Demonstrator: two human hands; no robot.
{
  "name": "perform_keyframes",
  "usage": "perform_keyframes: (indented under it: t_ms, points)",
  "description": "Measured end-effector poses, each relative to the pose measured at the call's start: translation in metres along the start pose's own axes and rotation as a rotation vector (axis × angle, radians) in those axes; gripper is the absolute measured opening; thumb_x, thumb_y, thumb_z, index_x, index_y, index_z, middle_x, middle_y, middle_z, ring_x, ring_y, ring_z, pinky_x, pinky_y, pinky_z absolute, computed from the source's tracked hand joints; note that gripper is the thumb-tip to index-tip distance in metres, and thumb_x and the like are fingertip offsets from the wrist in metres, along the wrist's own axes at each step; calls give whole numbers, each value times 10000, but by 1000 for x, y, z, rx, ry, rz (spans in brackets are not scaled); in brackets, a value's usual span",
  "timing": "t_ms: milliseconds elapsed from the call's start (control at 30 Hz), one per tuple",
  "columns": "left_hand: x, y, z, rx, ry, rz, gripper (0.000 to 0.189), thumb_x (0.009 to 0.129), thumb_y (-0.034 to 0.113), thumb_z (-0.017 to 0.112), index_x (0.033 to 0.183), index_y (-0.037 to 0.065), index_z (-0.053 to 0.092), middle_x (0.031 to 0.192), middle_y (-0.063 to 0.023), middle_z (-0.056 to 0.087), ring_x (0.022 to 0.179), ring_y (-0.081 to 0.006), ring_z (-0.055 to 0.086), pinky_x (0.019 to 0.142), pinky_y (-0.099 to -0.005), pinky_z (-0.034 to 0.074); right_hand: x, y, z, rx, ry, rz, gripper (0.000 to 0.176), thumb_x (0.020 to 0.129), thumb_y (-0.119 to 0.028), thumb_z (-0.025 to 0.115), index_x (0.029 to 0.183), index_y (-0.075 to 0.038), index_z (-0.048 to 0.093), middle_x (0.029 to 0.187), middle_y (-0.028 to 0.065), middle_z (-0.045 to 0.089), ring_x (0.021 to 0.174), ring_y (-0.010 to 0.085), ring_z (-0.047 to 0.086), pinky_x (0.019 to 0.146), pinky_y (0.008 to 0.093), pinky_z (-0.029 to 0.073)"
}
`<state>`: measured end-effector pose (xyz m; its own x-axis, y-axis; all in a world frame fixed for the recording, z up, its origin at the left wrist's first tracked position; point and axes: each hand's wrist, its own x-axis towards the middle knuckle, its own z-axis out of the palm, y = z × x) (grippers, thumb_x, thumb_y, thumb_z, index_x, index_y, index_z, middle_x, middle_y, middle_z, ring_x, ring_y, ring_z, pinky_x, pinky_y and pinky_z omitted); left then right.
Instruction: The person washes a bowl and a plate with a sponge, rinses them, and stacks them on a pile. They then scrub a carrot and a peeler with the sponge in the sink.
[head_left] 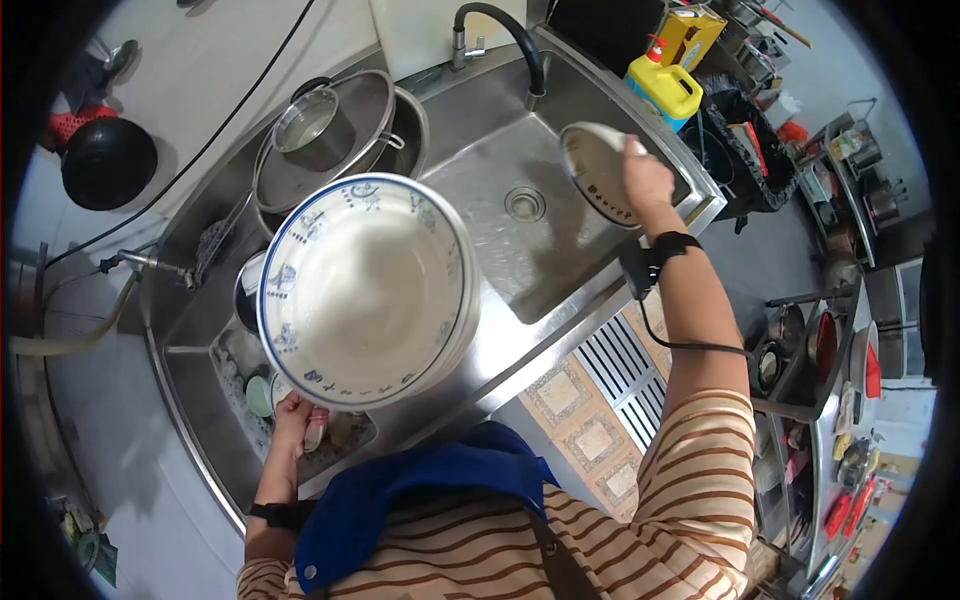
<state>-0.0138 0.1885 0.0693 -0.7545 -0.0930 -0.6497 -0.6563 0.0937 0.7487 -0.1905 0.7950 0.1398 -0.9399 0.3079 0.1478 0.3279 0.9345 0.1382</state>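
My right hand (648, 185) grips the rim of a white patterned bowl (597, 170), tilted over the right sink basin (500, 255). My left hand (291, 420) reaches low into the left basin, its fingers closed at a small pale and reddish piece (316, 430) I cannot make out. Part of that hand's surroundings is hidden by a stack of large white bowls (365, 290) with blue rims, standing between the basins. Small dishes, among them a pale green cup (259, 396), lie in the left basin near my left hand.
Behind the bowl stack sit large pots with a lid (330, 165) and a small metal pot (313, 130). A black faucet (500, 25) arches over the right basin, which has a drain (525, 204). A yellow jug (664, 88) and a black-lined bin (745, 160) stand beyond its right edge.
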Motion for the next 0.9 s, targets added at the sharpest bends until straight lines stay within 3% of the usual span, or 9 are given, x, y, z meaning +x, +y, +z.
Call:
perform_keyframes:
  t_ms: [200,233,333,400,500,533,633,700,900]
  points:
    - [30,-30,-25,380,-88,256,311,825,167,580,1085,0,545,912,-84,607,784,-188,595,667,-291,490,-8,102,-8,293,191,476,204,737,-185,513,762,-32,645,780,203,631,777,270,642,678,402,508]
    - [40,-41,-33,593,-141,353,336,812,193,588,1089,8,544,937,-104,607,835,-222,592,719,-313,481,-18,114,-36,-515,71,62,249,737,-218,503,698,-18,647,719,209,627,716,249,646,639,384,514]
    - [36,-44,-42,1193,-248,608,382,737,229,586,1065,35,557,1015,-167,582,995,-333,528,871,-385,416,-37,146,-94,1186,305,689,191,722,-188,562,753,-6,610,636,76,566,566,192,576,504,326,466]
    - [44,-44,-42,1449,-516,514,360,722,224,554,1031,40,566,1099,-173,536,1073,-329,481,909,-400,387,-46,211,-132,1256,186,401,118,719,-134,539,805,-54,548,729,46,530,579,159,534,477,286,471]
    - [71,-108,-76,1606,-620,908,304,745,236,517,1001,86,581,1244,-125,458,1270,-307,291,1014,-565,201,-162,24,-280,-81,456,-294,179,613,27,562,781,82,593,683,201,564,636,285,556,561,332,460]
    - [74,-112,-84,1599,-618,915,304,745,236,517,1001,86,581,1244,-125,458,1270,-307,291,1014,-565,201,-150,42,-302,-291,399,-389,260,566,-184,694,742,-1,639,625,171,603,605,328,589,572,376,472]
    - [66,-97,-85,1808,-774,879,230,779,197,470,943,130,618,1270,-57,428,1334,-287,125,991,-670,-12,-190,-71,-351,-219,263,-87,210,569,-9,613,769,-52,659,568,68,570,526,156,537,498,296,445]
    - [62,-98,-87,1827,-704,886,218,781,190,469,916,129,629,1257,-46,440,1335,-278,123,997,-664,-1,-203,-150,-358,1088,405,403,179,698,-10,560,740,164,571,730,173,568,600,237,557,467,310,438]
    - [84,-115,-140,1971,-414,1047,243,721,136,553,932,155,673,1218,-18,485,1343,-252,82,1015,-638,51,-244,-304,-299,1103,-120,77,301,642,-92,473,931,-11,491,715,55,501,566,141,537,401,260,440]
